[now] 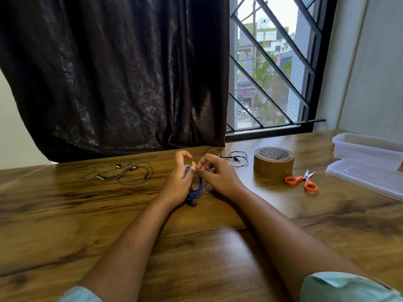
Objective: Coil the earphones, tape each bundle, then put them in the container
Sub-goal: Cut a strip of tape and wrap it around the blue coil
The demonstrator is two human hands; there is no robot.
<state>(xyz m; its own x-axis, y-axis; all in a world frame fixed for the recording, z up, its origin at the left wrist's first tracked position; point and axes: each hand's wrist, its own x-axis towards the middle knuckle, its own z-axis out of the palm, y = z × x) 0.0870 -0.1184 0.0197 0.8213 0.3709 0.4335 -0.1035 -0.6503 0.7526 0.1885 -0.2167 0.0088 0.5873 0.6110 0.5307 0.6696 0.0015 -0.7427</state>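
My left hand [180,180] grips a coiled bundle of blue earphones [197,191] over the middle of the wooden table [87,214]; the loops hang below my fist and a dark earbud touches the tabletop. My right hand [216,174] meets it from the right, fingertips pinching at the top of the bundle. A grey pair of earphones [122,174] lies loose to the left. A thin black pair [236,159] lies loose behind my hands. A roll of brown tape [273,163] stands to the right. The clear plastic container [366,149] sits far right, its lid [366,178] lying in front of it.
Orange-handled scissors [302,180] lie between the tape roll and the lid. A dark curtain [113,73] hangs down to the table's far edge, and a barred window [272,62] is at the back right.
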